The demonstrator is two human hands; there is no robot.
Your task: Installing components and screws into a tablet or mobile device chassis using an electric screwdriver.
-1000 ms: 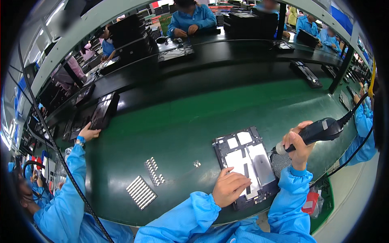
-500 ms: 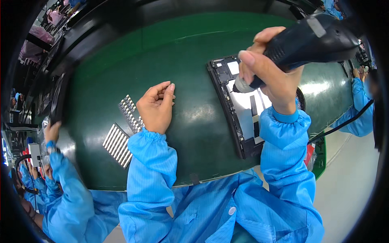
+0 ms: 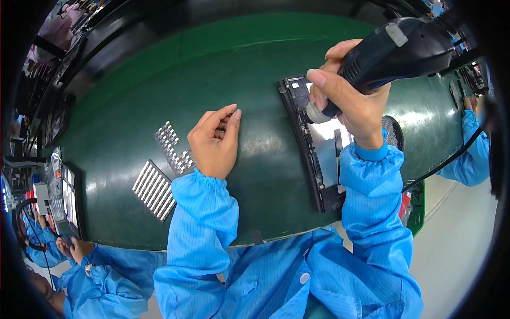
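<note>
My right hand (image 3: pixel 361 109) is wrapped around a black electric screwdriver (image 3: pixel 396 53), tilted with its pale nose down at the left edge of an opened laptop chassis (image 3: pixel 330 154). The bit's tip is too small to make out against the chassis. My left hand (image 3: pixel 215 142) hovers over the green table, thumb and fingers pinched together. Whatever may be between those fingertips is hidden. Beside that hand lies a dark sheet with small pale pieces in rows (image 3: pixel 172 143), and nearer me a dark sheet with white strips (image 3: pixel 153 190).
A round dark mesh piece (image 3: pixel 393 133) sits right of the chassis. The screwdriver's black cable (image 3: pixel 446 159) crosses the right side. A green bin (image 3: pixel 417 207) stands below the table edge. At left are a co-worker's hands (image 3: pixel 74 249) and a dark panel (image 3: pixel 73 199); another co-worker's sleeve (image 3: pixel 470 151) shows at far right.
My left hand has shifted right, still pinched. My right hand has brought the screwdriver slightly left, over the chassis edge. The co-worker at left has drawn an arm back from the table.
</note>
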